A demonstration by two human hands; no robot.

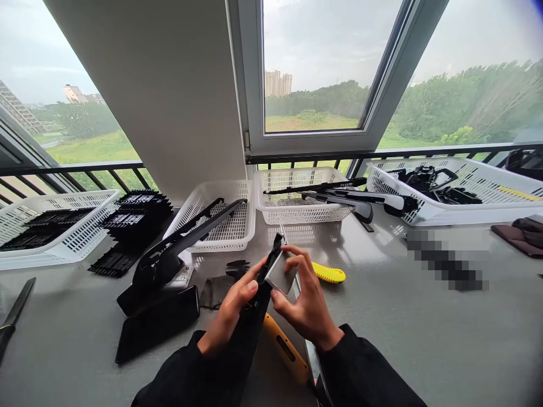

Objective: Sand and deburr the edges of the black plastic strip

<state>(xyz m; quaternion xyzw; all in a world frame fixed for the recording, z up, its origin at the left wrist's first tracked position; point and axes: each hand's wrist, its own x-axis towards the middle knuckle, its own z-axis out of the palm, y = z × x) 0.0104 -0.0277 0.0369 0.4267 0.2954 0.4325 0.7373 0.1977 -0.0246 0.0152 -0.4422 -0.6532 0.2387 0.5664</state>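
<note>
My left hand is closed round a long black plastic part, which slants up from my lap side to a narrow tip. In my right hand a small grey rectangular block is gripped between thumb and fingers, and its edge lies against the upper end of the black part. Just right of my right hand lies a yellow-handled knife. Below the hands there is an orange tool beside a long metal strip.
White baskets with long black parts stand behind. Another basket is at the right, one at the left beside stacked black pieces. A black phone-like slab lies left of my hands; scissors lie far left.
</note>
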